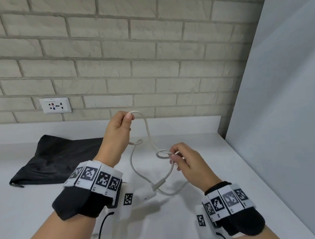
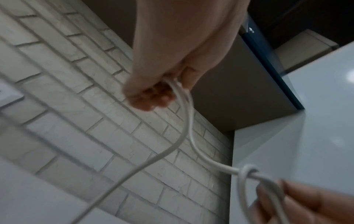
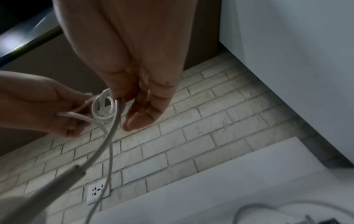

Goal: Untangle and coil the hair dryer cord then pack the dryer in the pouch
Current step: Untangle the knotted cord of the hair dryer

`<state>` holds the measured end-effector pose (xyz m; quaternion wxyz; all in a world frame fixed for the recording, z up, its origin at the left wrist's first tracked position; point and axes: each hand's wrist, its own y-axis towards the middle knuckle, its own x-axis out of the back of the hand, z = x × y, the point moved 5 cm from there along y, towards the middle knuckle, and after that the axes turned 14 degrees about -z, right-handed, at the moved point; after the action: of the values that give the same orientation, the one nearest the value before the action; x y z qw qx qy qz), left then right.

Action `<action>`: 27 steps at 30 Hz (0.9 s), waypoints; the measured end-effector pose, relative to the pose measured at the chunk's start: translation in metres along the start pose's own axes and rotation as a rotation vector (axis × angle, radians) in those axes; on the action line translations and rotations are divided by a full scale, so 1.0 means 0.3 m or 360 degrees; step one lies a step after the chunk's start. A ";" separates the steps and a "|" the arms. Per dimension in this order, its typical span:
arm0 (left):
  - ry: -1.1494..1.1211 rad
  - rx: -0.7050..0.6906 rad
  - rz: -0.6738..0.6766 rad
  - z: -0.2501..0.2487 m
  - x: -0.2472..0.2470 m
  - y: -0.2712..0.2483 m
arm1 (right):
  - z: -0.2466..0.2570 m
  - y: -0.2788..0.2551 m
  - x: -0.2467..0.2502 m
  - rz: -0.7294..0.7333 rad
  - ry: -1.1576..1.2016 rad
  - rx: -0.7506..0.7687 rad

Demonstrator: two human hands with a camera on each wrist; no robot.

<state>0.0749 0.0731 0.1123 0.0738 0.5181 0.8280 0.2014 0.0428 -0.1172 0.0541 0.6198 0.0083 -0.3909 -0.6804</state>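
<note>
White cord (image 1: 147,131) lifted above table (image 1: 222,163), loose knot (image 1: 162,154) midway. Left hand (image 1: 119,131) pinching cord bend up high; right hand (image 1: 187,163) pinching loop at knot. Dryer body (image 1: 140,196) on table under wrists. Black pouch (image 1: 56,159) flat at left.

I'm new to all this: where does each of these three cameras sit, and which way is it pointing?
Head: worn on the head, looking forward and down at the white counter, brick wall, black pouch; both forearms and hands show.
Left wrist: on the left wrist, looking along the left hand pinching the cord; right fingertips show.
Right wrist: on the right wrist, looking along the right hand toward the wall socket.
Shared: all three show the cord's knot.
</note>
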 end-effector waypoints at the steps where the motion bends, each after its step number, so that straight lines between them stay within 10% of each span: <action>1: 0.0253 -0.0091 -0.0056 0.003 0.004 0.001 | 0.000 -0.002 0.002 -0.0052 0.0101 -0.0060; 6: 0.0639 -0.0619 0.0033 -0.083 -0.008 -0.052 | 0.012 -0.002 0.001 -0.0221 0.0397 -0.0158; 10: 0.0687 -0.0378 0.0628 -0.046 -0.091 -0.134 | 0.021 0.007 -0.002 -0.0279 0.0435 -0.0160; 20: 0.0106 0.0336 0.0612 0.092 -0.112 -0.143 | -0.016 -0.037 -0.032 -0.0063 0.1614 -0.0762; 27: 0.0160 0.0417 0.0585 0.129 -0.108 -0.144 | 0.021 -0.006 0.059 0.0000 0.0949 -0.0541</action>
<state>0.0666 0.0379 0.0567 -0.0734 0.6546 0.7415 0.1279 0.0341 -0.1290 0.0660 0.6992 0.1035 -0.0737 -0.7035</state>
